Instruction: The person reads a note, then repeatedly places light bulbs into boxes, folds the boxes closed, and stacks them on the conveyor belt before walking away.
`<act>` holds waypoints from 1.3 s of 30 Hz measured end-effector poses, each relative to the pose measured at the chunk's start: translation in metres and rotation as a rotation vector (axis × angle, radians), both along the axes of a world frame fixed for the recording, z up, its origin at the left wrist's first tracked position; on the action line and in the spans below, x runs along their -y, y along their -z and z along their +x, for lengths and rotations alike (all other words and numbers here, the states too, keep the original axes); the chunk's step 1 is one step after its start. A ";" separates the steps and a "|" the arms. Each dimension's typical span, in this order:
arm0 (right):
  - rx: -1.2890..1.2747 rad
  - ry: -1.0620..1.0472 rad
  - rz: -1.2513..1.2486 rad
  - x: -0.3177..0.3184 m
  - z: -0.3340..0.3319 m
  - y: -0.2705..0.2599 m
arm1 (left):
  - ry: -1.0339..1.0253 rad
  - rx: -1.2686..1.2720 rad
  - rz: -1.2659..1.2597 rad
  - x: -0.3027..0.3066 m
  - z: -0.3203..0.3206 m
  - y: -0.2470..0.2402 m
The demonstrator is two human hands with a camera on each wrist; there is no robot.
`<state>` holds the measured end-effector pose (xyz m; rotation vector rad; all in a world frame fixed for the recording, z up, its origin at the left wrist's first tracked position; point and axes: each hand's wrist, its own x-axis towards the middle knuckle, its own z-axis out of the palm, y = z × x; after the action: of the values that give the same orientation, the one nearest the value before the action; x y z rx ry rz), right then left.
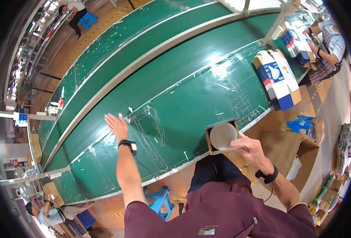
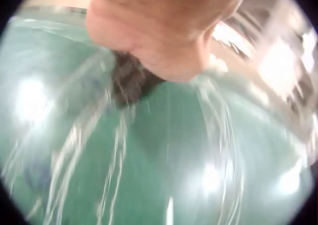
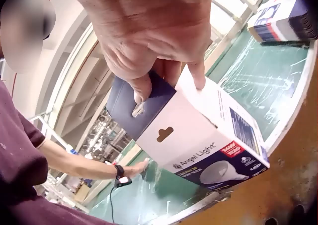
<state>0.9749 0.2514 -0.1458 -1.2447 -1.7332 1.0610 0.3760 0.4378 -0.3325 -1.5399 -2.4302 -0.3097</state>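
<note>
My right hand (image 1: 251,150) grips a small printed light bulb box (image 3: 203,140) by its upper end, thumb on a dark blue flap (image 3: 149,106) and fingers on the white side. In the head view the box's mouth faces up, and a round pale bulb top (image 1: 223,136) shows inside. The box is at the near edge of the green bench (image 1: 175,107). Out to the left, my left hand (image 1: 118,126) reaches over the bench with fingers straight and nothing held. In the left wrist view its palm side (image 2: 159,31) is above the blurred green surface.
A stack of flattened bulb boxes (image 1: 276,79) lies at the bench's right end, and a person sits beyond it. A raised rail (image 1: 143,53) runs along the bench. Below stand a blue stool (image 1: 159,202) and an open carton (image 1: 290,154). Tape scraps litter the surface.
</note>
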 end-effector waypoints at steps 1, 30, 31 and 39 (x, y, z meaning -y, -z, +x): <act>-0.046 -0.001 -0.027 -0.010 -0.013 0.005 | 0.077 0.051 0.015 0.007 -0.002 -0.017; 0.610 -0.260 0.560 -0.062 -0.519 0.012 | 0.686 0.211 -0.115 0.205 -0.109 -0.171; 0.657 -0.320 0.565 -0.065 -0.511 0.012 | 0.702 0.219 -0.100 0.203 -0.107 -0.162; 1.007 -0.365 0.741 -0.053 -0.469 0.018 | 0.940 0.105 -0.137 0.189 -0.080 -0.167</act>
<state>0.5060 0.3047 -0.1640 -1.0121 -2.8073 -0.2060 0.2962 0.2492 -0.1657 -2.6920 -1.6320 -0.3865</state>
